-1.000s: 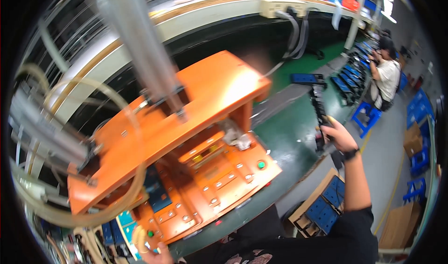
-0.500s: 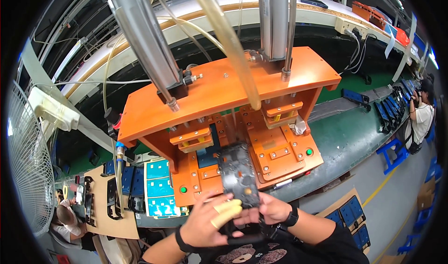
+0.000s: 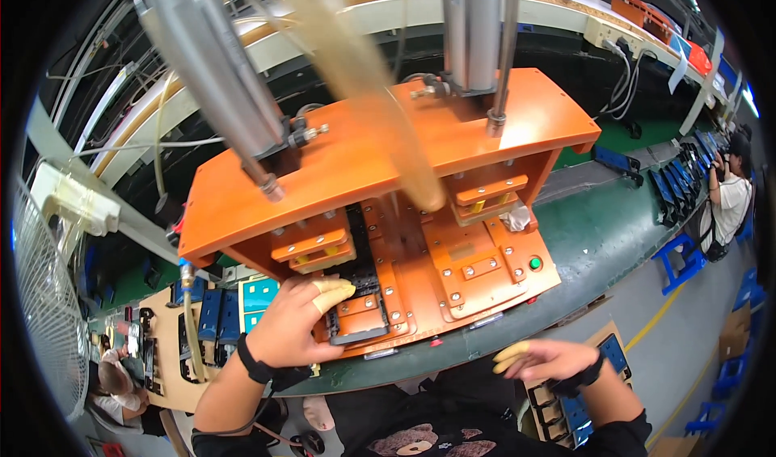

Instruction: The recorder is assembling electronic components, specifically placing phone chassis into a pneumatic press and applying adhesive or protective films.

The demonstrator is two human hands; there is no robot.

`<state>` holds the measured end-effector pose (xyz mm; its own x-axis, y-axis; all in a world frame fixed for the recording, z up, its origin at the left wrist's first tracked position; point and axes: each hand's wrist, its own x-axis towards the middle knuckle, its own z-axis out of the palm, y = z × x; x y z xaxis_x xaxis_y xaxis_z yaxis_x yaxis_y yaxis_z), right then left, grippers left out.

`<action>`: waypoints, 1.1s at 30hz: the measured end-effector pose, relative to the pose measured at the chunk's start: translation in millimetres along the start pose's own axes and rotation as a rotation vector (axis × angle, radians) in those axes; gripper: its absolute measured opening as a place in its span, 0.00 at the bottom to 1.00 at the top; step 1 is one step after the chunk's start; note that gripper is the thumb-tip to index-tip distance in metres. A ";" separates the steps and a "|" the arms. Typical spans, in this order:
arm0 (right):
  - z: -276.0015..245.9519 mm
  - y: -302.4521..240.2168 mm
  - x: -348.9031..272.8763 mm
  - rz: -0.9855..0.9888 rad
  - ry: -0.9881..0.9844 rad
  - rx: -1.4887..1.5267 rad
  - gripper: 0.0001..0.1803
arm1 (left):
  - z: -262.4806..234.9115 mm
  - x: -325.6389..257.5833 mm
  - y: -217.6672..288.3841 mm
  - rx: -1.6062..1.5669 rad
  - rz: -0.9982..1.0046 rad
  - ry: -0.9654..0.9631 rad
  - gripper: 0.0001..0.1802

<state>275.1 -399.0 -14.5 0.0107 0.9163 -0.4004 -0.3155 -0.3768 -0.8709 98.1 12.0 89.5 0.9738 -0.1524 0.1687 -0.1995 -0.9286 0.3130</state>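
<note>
An orange two-station press stands before me. In its left station lies a long black plastic frame, flat, with its near end around an orange block. My left hand grips this near end, fingers over the far side and thumb at the near left corner. Yellow finger covers show on both hands. Lower right, away from the press, my right hand hangs with its fingers stretched out and nothing in them. The right station has no part on it. Part of the black frame is hidden under the left press head.
A blurred, yellowish hose hangs before the press. Left are teal sheets, a board of black and blue parts and a fan. More parts lie lower right beneath my right hand. Co-workers sit far right and lower left.
The black frame has gone from both hands into the left station. My left hand has moved left and forward with it; my right hand has let go and moved right.
</note>
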 end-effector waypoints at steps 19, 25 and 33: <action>-375.0 -173.3 184.9 0.399 1.457 -1.247 0.39 | 84.1 -90.3 42.4 0.092 -0.528 0.445 0.30; -366.8 -174.1 160.5 0.168 1.501 -1.099 0.28 | 91.2 -96.2 42.0 -0.026 -0.564 0.501 0.34; -228.1 -64.8 6.5 -0.183 1.462 -1.039 0.41 | 111.8 -103.3 22.9 -0.118 -0.455 0.736 0.34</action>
<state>512.0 -399.5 -25.7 0.8949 0.3205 0.3106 0.4408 -0.7442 -0.5019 5.1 -31.4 -25.2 0.6519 0.5201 0.5518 0.1423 -0.7987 0.5847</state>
